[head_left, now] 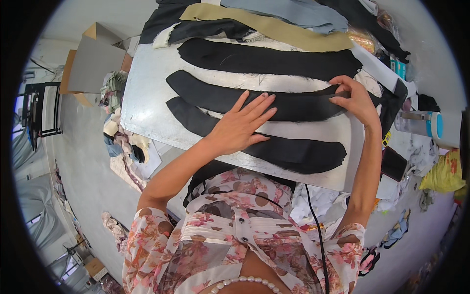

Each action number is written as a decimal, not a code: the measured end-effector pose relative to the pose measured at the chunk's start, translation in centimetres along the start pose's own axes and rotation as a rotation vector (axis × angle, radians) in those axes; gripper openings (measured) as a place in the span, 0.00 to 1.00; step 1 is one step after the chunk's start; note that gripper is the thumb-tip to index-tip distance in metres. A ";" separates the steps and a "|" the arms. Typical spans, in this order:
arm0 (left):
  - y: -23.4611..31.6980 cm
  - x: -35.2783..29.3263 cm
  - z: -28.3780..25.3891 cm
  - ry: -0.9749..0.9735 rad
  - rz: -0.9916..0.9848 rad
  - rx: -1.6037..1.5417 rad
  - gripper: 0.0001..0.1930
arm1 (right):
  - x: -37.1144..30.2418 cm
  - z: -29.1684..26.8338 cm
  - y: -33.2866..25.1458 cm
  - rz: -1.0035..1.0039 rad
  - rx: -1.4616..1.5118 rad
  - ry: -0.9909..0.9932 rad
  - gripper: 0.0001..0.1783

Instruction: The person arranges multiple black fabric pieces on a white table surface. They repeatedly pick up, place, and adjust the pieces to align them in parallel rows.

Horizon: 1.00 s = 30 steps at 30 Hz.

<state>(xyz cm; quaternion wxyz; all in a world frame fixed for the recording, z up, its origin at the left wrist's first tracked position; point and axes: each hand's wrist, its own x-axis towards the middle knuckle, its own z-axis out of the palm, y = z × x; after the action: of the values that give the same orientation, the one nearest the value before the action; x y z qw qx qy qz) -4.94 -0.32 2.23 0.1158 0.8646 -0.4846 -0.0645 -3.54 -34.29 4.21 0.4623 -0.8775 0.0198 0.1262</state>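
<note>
Three curved black fabric strips lie across the pale metal-topped table in front of me. My left hand [245, 122] rests flat on the middle black fabric strip [298, 105], its fingers spread and pointing away. At that strip's right end my right hand [355, 100] has its fingers curled, with thumb and fingertips closed on the cloth near the edge. Beyond it lies the far black strip [269, 60], with loose threads along its near edge. Closest to my body is the near black strip [303, 154], partly covered by my left hand and wrist.
Olive cloth [274, 30] and grey-blue cloth [293, 15] are layered at the table's [147, 98] far edge. A plastic container [416, 122] and a dark phone [393, 163] sit at right. Fabric scraps [125, 147] hang at left; a black cord [317, 225] runs near my right arm.
</note>
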 end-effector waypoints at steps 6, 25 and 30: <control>-0.1 0.0 0.0 -0.038 -0.008 -0.043 0.37 | -1.1 -0.4 1.0 0.082 0.256 0.196 0.24; -0.2 -0.7 0.7 0.041 0.023 -0.067 0.39 | -2.0 2.0 -0.3 -0.146 0.026 0.665 0.11; -0.3 -0.7 0.8 0.069 0.039 -0.087 0.38 | -0.8 4.9 0.4 -0.137 -0.116 0.415 0.10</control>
<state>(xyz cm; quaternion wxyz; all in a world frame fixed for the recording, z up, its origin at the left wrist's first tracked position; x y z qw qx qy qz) -5.21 0.29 1.41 0.1712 0.8509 -0.4938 -0.0533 -5.38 -30.59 1.47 0.4046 -0.9091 0.0474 -0.0878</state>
